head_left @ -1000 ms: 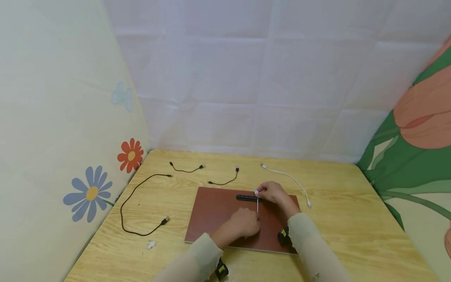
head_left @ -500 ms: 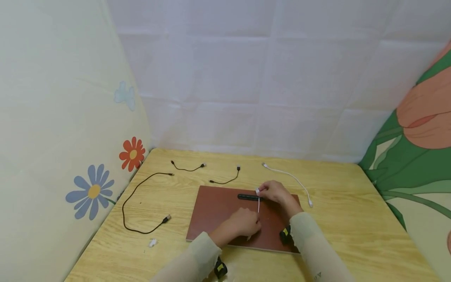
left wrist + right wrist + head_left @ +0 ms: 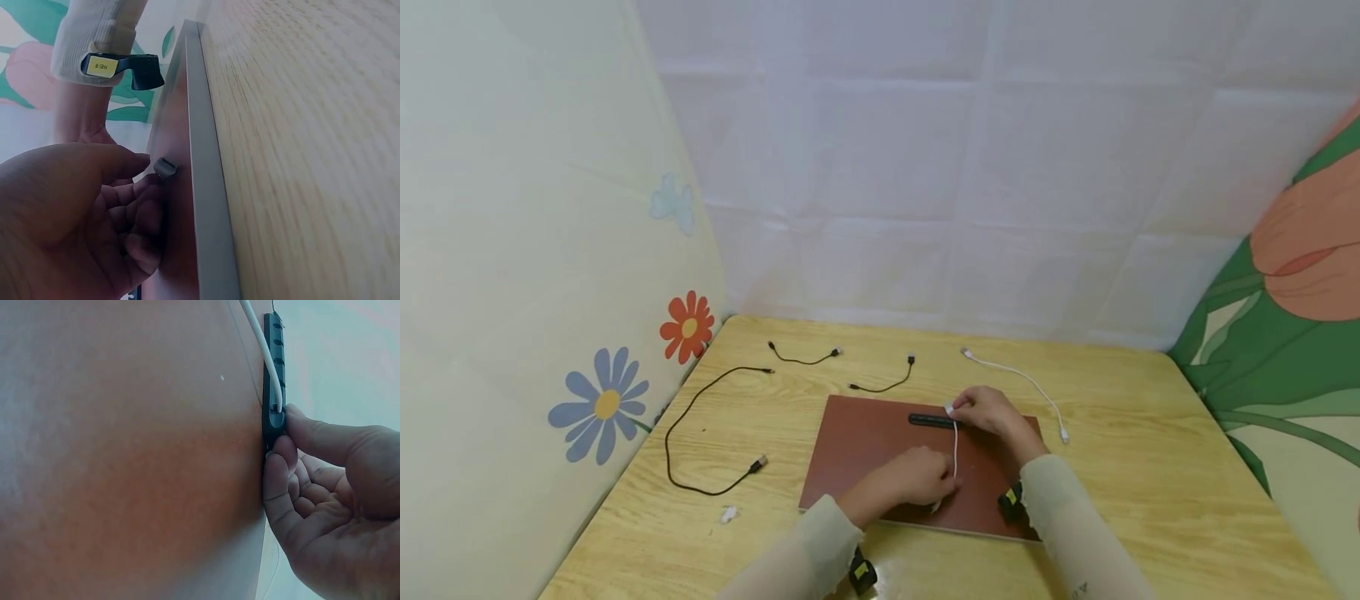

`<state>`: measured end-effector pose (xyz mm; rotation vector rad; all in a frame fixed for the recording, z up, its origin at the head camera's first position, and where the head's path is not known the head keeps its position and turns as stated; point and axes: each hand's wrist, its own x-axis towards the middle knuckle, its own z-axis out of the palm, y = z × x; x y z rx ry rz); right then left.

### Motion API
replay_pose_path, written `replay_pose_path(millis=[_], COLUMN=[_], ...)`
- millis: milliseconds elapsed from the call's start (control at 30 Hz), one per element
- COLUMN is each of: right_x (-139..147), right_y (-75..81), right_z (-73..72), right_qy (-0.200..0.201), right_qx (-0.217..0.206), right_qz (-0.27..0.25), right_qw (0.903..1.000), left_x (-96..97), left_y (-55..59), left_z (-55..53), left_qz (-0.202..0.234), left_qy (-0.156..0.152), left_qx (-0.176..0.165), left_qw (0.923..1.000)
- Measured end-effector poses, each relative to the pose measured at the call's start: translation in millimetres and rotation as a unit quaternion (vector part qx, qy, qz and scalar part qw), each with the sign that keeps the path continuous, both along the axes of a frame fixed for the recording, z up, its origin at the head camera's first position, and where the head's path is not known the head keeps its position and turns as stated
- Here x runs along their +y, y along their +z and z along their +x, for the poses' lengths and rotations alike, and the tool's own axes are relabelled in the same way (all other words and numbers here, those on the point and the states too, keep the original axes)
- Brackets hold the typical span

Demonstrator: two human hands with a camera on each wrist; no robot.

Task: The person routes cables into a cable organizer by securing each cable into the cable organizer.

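Note:
A short white USB cable (image 3: 956, 446) runs between the two hands over a brown board (image 3: 857, 437). Near the board's far edge lies a black slotted cable clip strip (image 3: 928, 421); in the right wrist view the cable sits in a slot at the end of this cable clip (image 3: 275, 369). My right hand (image 3: 988, 410) pinches the cable beside that end, its white plug showing past the fingertips. Lower on the board, my left hand (image 3: 917, 475) has curled fingers around the cable's other end. A metal plug (image 3: 165, 167) pokes out by the thumb in the left wrist view.
A long black cable (image 3: 668, 450) and a small white piece (image 3: 728, 514) lie left of the board. Behind it are two short black cables (image 3: 801, 362) (image 3: 883, 389). A white cable (image 3: 1022, 372) curves past the board's right far corner.
The white cable between the hands went from straight to slightly bowed. Both hands stay at nearly the same places on the board; the whole view has shifted a little.

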<state>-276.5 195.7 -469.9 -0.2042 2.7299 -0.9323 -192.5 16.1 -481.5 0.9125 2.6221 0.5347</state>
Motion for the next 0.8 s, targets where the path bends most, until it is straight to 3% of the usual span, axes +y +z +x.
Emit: replay_pose_path(millis=[133,367,800], right_x=[0,2,3], right_y=[-0.3,0.1,-0.3], right_z=[0.6,-0.9,-1.5], right_qy=[0.007,0.009,0.015], right_qx=[0.004,0.004,0.003], right_qz=[0.003,0.003,0.001], right_qw=[1.0000,0.9999,0.9999], left_x=[-6.0,-16.5,-20.9], left_y=[1.6,2.0,4.1], left_z=[1.4,1.3,6.9], left_qz=[0.024,0.027,0.024], left_qy=[-0.002,-0.017,-0.079], left_qx=[-0.013,-0.002,0.006], left_qw=[0.9996,0.9995,0.9966])
